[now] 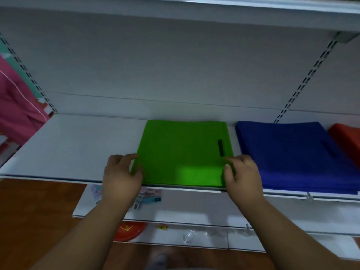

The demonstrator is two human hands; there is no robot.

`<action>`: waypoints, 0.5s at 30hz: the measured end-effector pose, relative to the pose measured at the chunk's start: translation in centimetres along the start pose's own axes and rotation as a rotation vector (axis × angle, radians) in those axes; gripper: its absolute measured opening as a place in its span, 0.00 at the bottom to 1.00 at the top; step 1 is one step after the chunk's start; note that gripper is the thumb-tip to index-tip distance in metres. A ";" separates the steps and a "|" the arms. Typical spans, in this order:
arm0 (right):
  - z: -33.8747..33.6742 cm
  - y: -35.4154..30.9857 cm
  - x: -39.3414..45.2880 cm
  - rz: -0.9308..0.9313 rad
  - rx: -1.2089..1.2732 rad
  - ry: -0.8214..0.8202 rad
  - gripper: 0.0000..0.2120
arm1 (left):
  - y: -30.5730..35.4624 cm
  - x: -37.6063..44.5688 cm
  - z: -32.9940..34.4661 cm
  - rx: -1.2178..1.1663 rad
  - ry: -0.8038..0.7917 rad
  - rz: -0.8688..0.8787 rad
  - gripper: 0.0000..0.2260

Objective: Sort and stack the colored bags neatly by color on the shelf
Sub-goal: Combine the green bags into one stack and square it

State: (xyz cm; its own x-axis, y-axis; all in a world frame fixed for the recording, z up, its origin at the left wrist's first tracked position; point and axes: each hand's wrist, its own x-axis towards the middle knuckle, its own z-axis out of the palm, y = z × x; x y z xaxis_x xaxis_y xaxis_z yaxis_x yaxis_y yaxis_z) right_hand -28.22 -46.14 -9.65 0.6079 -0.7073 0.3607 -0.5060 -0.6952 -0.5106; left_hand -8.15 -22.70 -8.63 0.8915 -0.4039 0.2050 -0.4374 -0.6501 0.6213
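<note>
My left hand [121, 175] and right hand [242, 177] pinch the near corners of the green bags [183, 152], lying on the shelf [78, 145] beside the blue stack [292, 152]. I'd square both edges evenly, parallel.

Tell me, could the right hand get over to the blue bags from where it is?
Probably yes. The right hand grips the green bags, and the blue bags lie just beside them on the shelf, with nothing between.
</note>
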 end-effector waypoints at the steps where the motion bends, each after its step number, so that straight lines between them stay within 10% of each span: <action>1: 0.3 0.0 0.1 0.014 -0.024 0.009 0.20 | 0.0 0.6 -0.1 -0.098 -0.043 -0.037 0.15; 5: 0.6 -0.1 1.2 0.124 0.002 -0.059 0.21 | 1.8 2.7 -0.3 -0.529 -0.243 -0.259 0.12; 15: 0.7 -3.1 2.2 0.724 0.890 -0.126 0.14 | -0.5 5.2 0.3 -0.636 -0.393 -0.230 0.16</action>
State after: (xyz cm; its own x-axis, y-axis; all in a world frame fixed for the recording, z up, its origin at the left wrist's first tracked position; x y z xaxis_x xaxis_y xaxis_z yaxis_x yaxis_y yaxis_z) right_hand -24.86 -45.46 -7.78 0.4336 -0.8510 -0.2964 -0.1813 0.2398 -0.9537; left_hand -3.36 -24.66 -8.07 0.7924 -0.5794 -0.1907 0.0104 -0.2997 0.9540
